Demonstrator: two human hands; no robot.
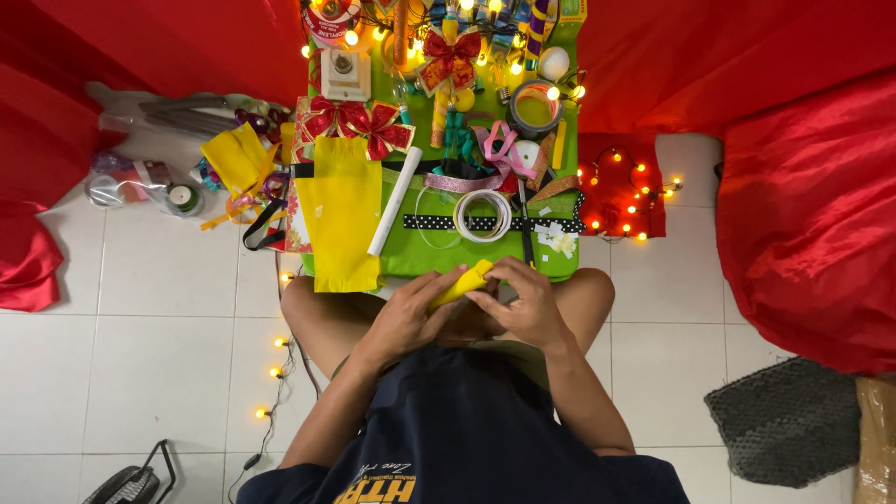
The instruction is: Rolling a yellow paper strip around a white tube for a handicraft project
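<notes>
Yellow roll sits dead centre, just below the near edge of the green table, and both hands are on it: the left hand is wrapped around its lower end, the right hand pinches it from the 3 o'clock side with fingertips over the top. Honestly can't tell if it's paper or fabric, since the palms hide most of it and only the upper tip pokes out. Up at 12 o'clock the table is a total jumble, with fairy lights blowing out the detail, so half the small stuff there is unreadable. What I can make out: a flat yellow bag hanging off the table edge at 10 o'clock, a white tube lying diagonal beside it, a coil of white ribbon on a black polka-dot strip, and red glitter bows further up. A round tape roll sits around 1 o'clock. Off at 9 o'clock there's a clear plastic packet on the tiles, contents too crumpled to read. Bottom left corner, a dark object is cut off by the frame.
</notes>
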